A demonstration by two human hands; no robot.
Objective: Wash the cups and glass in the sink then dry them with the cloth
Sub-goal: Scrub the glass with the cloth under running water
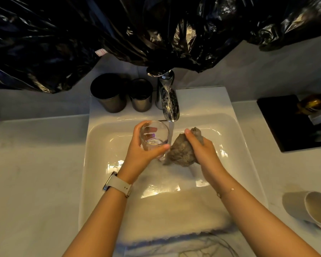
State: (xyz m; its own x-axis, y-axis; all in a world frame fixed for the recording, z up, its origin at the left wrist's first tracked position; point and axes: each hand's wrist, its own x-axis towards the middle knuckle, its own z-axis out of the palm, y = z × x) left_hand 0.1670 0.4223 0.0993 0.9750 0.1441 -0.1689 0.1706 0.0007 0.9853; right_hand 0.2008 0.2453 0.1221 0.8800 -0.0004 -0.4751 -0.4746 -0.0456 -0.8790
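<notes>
Both forearms are extended toward 12 o'clock, the left hand [140,152] curled in a grip, the right hand [202,149] clenched at its 3 o'clock.

one glass [154,138], three cups [108,93] [141,95] [312,208], one cloth [183,151], two hands [140,151] [202,147]

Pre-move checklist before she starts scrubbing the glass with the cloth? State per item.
1. Left hand grips the glass securely: ok, fingers and thumb wrap its wall.
2. Right hand holds the grey cloth: ok, bunched in the fingers.
3. Water runs from the tap: ok, a stream falls beside the glass.
4. Glass held over the sink: ok.
5. Cloth wet and soapy: cannot tell.
6. Metal cups behind the basin and white cup on the counter already washed: cannot tell.
</notes>
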